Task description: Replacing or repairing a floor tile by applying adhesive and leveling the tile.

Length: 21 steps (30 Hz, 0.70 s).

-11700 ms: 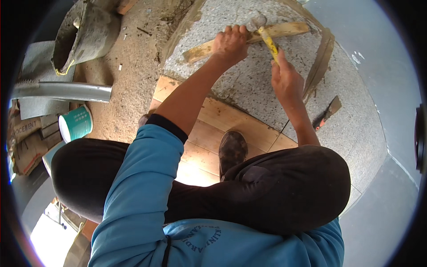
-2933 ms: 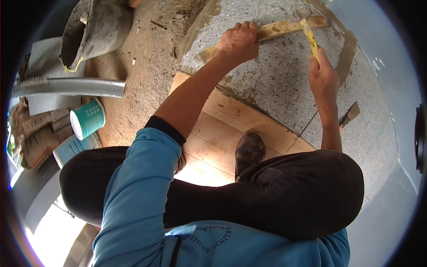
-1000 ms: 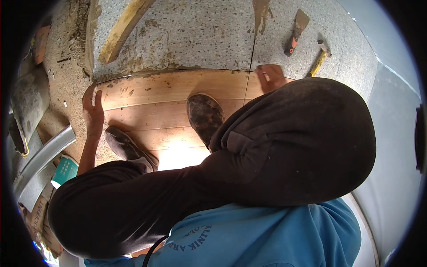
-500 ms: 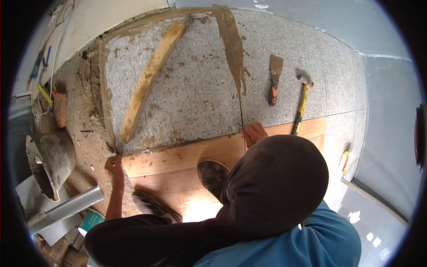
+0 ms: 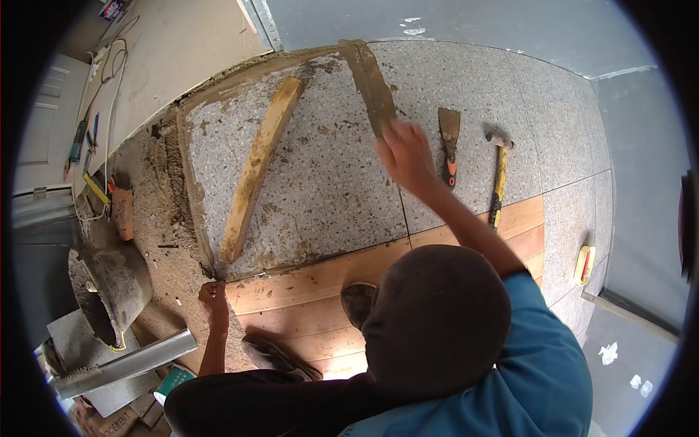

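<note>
My left hand (image 5: 213, 297) is low at the near left corner of a speckled grey tile (image 5: 328, 167), beside the wood-look planks (image 5: 291, 291). Its fingers are pinched together; what they hold, if anything, is too small to make out. Over the joint between two tiles, my right hand (image 5: 408, 156) is blurred by motion near a smear of wet mortar (image 5: 368, 76). Whether it holds something does not show. A muddy wooden batten (image 5: 261, 171) lies slantwise on the left tile. Right of my right hand lie a putty knife (image 5: 449, 146) and a yellow-handled hammer (image 5: 500, 178).
Rough sandy ground at left holds a brick (image 5: 122, 213), a tipped dirty bucket (image 5: 135, 284) and a metal straightedge (image 5: 138, 357). Cables and hand tools lie on the raised ledge (image 5: 171, 47). Grey walls (image 5: 641, 146) bound the right. A small yellow-and-red tool (image 5: 584, 265) rests near them.
My right hand has risen from the near tile edge and moved forward over the joint, its forearm now showing. My left hand stays at the tile corner. The view has shifted slightly.
</note>
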Each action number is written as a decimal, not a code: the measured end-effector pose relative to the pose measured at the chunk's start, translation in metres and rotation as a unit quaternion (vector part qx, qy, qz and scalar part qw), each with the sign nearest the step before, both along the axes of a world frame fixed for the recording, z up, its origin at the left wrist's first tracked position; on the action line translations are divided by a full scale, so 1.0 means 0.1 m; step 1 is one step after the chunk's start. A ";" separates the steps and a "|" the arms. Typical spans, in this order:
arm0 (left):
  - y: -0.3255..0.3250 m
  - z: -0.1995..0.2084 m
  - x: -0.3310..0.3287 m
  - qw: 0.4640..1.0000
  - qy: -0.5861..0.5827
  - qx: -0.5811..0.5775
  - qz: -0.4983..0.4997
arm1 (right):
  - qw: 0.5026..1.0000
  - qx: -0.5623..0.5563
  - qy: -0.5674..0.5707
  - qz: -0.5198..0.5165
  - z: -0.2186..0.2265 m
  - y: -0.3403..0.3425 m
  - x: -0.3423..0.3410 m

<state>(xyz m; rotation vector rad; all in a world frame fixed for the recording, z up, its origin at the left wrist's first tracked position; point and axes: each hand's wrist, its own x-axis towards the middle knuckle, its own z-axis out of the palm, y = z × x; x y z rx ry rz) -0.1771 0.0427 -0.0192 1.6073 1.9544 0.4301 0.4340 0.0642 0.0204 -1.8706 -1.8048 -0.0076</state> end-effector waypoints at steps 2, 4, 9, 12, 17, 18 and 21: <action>0.00 0.03 0.00 1.000 0.012 0.004 -0.012 | 0.997 0.010 -0.065 -0.028 -0.09 0.65 0.13; -0.01 0.05 0.00 1.000 0.004 0.006 -0.022 | 0.974 -0.153 -0.147 -0.078 -0.18 1.15 0.24; -0.02 0.07 0.02 1.000 0.003 -0.009 -0.005 | 0.962 -0.219 -0.128 -0.099 -0.28 1.80 0.38; -0.01 0.08 0.03 1.000 0.003 -0.003 -0.009 | 0.958 -0.239 -0.111 -0.111 -0.29 1.96 0.43; 0.00 0.11 0.05 1.000 -0.013 -0.001 -0.009 | 0.953 -0.258 -0.087 -0.130 -0.30 2.04 0.47; 0.00 0.12 0.06 1.000 -0.020 0.001 -0.007 | 0.954 -0.257 -0.087 -0.131 -0.31 2.04 0.47; 0.01 0.12 0.06 0.998 -0.050 -0.021 0.013 | 0.952 -0.259 -0.099 -0.131 -0.29 2.03 0.46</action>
